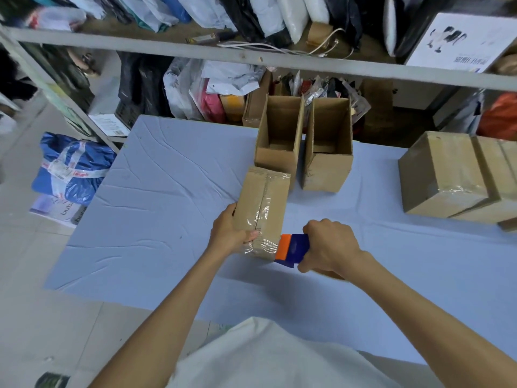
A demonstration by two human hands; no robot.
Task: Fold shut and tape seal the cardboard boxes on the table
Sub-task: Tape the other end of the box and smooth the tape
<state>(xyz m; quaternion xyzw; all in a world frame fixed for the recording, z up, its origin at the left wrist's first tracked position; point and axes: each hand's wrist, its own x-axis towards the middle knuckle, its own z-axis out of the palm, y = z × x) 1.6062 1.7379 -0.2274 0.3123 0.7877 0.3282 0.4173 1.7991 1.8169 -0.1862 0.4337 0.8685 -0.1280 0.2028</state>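
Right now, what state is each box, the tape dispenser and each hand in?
near box: flaps shut, clear tape along the top seam.
left open box: upright, top open, untaped.
right open box: upright, top open, untaped.
boxes at right: shut and taped.
tape dispenser: against the near box's near end.
left hand: holds the near box.
right hand: grips the tape dispenser.

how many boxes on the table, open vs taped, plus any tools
open boxes: 2
near taped box: 1
right taped boxes: at least 2, cut off by the frame edge
tape dispenser: 1
total: at least 6
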